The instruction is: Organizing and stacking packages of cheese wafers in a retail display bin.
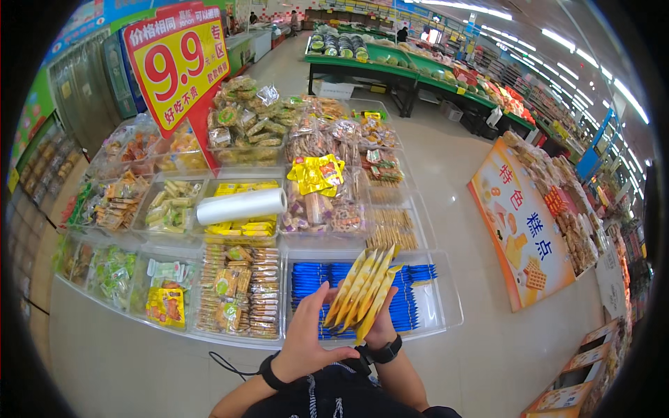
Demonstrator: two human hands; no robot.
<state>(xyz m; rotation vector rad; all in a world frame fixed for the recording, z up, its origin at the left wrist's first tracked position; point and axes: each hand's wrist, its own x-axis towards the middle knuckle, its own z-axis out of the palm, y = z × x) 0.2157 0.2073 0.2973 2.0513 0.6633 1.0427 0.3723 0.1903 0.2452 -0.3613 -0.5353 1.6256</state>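
Several yellow snack packets (363,287) stand on edge in a row between my two hands, above a clear bin (449,298) of stacked blue packets (308,277). My right hand (384,324) grips the row from its right side and below. My left hand (311,332) is at its left side, fingers raised and thumb stretched towards the lower end; whether it presses on the packets is unclear. Left of the blue packets are rows of wrapped biscuits (264,292). Behind them, a white plastic bag roll (241,206) lies across a bin of yellow packets (256,228).
Bins of wrapped snacks fill the display. A red and yellow price sign (180,68) rises at its back left. To the right stands an orange-edged sign board (522,230) beside bagged pastries (575,240). A green produce stand (366,68) is farther back, with people in the distance.
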